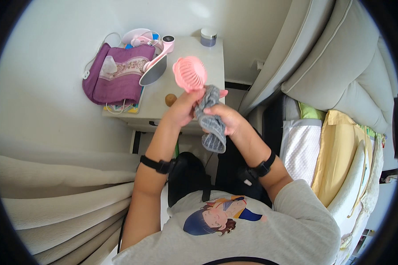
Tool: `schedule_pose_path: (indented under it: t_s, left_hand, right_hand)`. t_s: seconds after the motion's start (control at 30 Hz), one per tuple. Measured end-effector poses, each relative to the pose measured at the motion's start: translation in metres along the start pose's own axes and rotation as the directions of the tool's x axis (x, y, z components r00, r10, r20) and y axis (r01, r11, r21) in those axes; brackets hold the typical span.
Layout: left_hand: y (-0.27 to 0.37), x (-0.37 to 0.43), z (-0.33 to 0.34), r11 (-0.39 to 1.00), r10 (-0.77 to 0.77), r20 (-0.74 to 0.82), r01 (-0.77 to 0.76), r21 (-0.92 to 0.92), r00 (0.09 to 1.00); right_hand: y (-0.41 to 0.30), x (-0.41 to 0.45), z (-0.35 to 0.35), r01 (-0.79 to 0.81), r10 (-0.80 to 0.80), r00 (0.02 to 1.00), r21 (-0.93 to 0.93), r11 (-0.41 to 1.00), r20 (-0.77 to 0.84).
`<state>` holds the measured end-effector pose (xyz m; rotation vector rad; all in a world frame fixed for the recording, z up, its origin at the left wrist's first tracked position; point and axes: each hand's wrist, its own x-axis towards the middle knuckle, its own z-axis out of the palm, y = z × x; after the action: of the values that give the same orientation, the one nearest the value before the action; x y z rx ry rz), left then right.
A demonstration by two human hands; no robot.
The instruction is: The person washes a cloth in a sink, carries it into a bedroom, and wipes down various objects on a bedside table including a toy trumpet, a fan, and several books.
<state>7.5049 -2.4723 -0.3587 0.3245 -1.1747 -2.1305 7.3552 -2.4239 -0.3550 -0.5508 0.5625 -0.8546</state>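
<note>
My left hand (185, 108) grips a pink plastic piece (189, 73) with a ribbed, domed face and a scalloped rim, held up above the bedside cabinet. A twisted grey cloth (215, 124) with lighter streaks runs between both hands, pressed up close under the pink piece. My right hand (228, 117) pinches the cloth with the thumb on top, and its loose end hangs down towards my lap. A small pink tip (223, 93) shows behind the cloth; what it belongs to is hidden. My left fingers are partly covered.
On the pale cabinet (185, 46) are a purple fabric cover (124, 76), a pink stand (165, 49) with an oval mirror-like panel (154, 73), a lidded jar (208, 37) and a round brown object (170, 99). Curtains (69, 208) hang left; a padded headboard (338, 56) and bedding (335, 159) lie right.
</note>
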Motion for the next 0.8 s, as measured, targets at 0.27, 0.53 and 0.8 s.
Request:
schedule_pose_path:
  t_s: [0.27,0.53,0.8]
  left_hand:
    - [-0.014,-0.004,0.021,0.914,0.304,-0.506,-0.397,-0.083,0.807]
    - [-0.013,-0.008,0.045,0.516,0.567,-0.443,0.120,0.848,0.694]
    - [-0.008,-0.026,0.065,-0.067,0.582,-0.164,0.247,0.967,0.796]
  right_hand:
    - [-0.012,-0.032,0.000,0.127,-0.473,0.877,-0.906,0.404,-0.088]
    - [-0.033,-0.019,0.033,0.700,-0.821,0.496,-0.690,0.186,0.282]
    - [-0.063,-0.004,0.029,0.384,-0.738,0.668,-0.806,0.450,-0.094]
